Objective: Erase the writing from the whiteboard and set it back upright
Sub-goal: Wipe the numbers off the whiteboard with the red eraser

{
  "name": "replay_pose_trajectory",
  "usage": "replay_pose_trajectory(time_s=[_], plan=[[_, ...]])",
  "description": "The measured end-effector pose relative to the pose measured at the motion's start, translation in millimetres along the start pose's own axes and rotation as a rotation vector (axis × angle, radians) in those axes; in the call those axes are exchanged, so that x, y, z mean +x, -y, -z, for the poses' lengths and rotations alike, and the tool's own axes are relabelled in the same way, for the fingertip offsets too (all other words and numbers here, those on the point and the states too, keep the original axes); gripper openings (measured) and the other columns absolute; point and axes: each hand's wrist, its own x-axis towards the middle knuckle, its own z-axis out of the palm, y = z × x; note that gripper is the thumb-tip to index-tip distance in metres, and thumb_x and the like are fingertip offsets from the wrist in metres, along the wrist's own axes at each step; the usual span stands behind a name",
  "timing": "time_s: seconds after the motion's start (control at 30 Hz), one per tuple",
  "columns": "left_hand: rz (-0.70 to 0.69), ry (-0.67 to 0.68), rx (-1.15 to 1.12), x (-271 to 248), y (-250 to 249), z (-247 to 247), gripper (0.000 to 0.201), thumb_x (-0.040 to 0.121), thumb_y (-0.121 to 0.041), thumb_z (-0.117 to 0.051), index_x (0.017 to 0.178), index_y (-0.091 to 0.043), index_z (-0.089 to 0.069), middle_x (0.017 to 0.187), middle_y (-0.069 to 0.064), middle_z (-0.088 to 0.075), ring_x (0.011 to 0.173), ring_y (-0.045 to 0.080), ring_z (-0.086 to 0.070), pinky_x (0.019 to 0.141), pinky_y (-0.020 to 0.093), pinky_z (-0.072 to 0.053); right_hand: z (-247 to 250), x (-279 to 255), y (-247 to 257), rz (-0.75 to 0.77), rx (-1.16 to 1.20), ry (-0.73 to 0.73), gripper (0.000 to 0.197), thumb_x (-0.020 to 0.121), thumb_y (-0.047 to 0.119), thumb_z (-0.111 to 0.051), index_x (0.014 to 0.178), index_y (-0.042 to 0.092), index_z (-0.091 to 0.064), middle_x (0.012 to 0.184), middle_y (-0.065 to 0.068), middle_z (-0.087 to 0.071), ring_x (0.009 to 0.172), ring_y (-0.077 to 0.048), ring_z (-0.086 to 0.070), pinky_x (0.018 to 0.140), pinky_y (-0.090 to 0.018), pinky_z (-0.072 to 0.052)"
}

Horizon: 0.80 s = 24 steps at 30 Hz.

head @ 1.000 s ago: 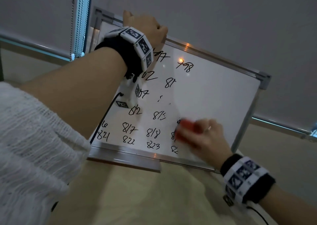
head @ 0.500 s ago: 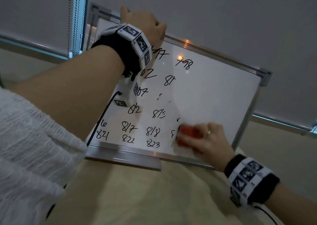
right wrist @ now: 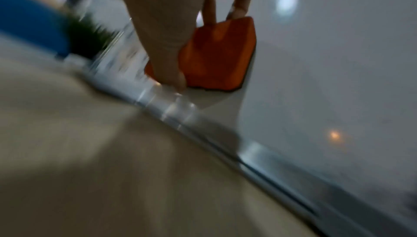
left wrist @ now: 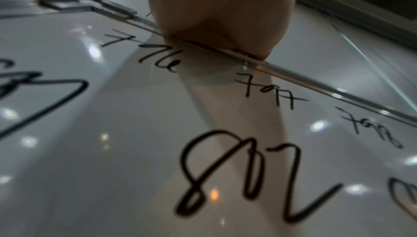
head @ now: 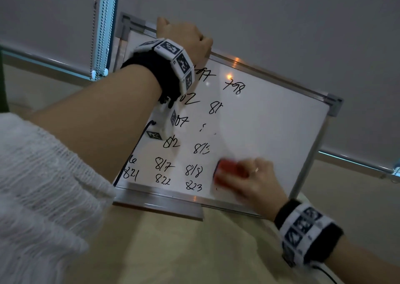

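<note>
A metal-framed whiteboard (head: 266, 123) leans back on a beige table, its right half wiped white and black handwritten numbers (head: 192, 171) covering its left half. My left hand (head: 184, 37) grips the board's top edge near the left corner; the left wrist view shows that hand (left wrist: 223, 14) curled over the frame (left wrist: 293, 76) above the numbers (left wrist: 239, 174). My right hand (head: 257, 180) holds a red eraser (head: 227, 173) flat against the board's lower middle, beside "818" and "823". In the blurred right wrist view the eraser (right wrist: 221, 53) sits pinched between thumb and fingers (right wrist: 210, 10) just above the bottom frame.
The board's bottom tray (head: 160, 203) rests on the beige tabletop (head: 184, 251). Grey roller blinds (head: 281, 24) hang behind, with a bead chain (head: 99, 35) at the left. A white knit sleeve (head: 39, 193) fills the lower left. Something blue and a dark green shape (right wrist: 29, 24) blur past the board's edge.
My right hand has slid the eraser down and back up over the lower middle of the board, wiping away the number fragments there. The left hand has stayed on the top edge.
</note>
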Motion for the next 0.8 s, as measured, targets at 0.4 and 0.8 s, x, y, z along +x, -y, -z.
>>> replay_pose_trajectory(time_s=[0.4, 0.8], plan=[[-0.006, -0.007, -0.004, 8, 1, -7, 0.047, 0.09, -0.034, -0.025, 0.061, -0.014, -0.057, 0.06, 0.002, -0.051, 0.073, 0.025, -0.05, 0.1, 0.042, -0.024, 24, 58, -47, -0.383, -0.001, -0.12, 0.05, 0.073, 0.036, -0.061, 0.122, 0.025, -0.061, 0.097, -0.021, -0.054, 0.081, -0.038, -0.051, 0.069, -0.044, -0.046], [-0.026, 0.012, 0.035, 2, -3, -2, 0.047, 0.092, -0.033, -0.025, 0.075, -0.016, -0.066, 0.06, -0.001, -0.048, 0.073, 0.022, -0.049, 0.095, 0.04, -0.025, 40, 97, -67, -0.344, -0.182, -0.138, 0.047, 0.081, 0.038, -0.048, 0.128, 0.033, -0.044, 0.114, -0.018, -0.052, 0.092, -0.034, -0.045, 0.068, -0.047, -0.046]])
